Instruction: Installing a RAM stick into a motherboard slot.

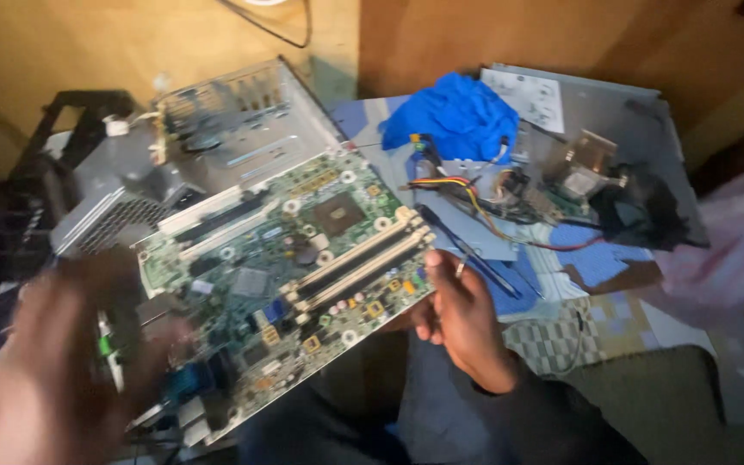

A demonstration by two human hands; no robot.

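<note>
green motherboard (290,280) lifted tilted over the lap. right hand (462,323) grasps its near edge, fingers curled under. left hand (53,362) blurred at the port end; grip cannot be told. judgement: hold by edges only, keep it level. open metal computer case (234,129) beyond fingertips, apparently emptied of the board.

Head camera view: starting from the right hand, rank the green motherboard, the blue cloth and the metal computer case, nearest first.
1. Green motherboard: held by the right hand at its edge.
2. Blue cloth: above the hand, farther back on the surface.
3. Metal computer case: farthest, up and to the left behind the board.
</note>
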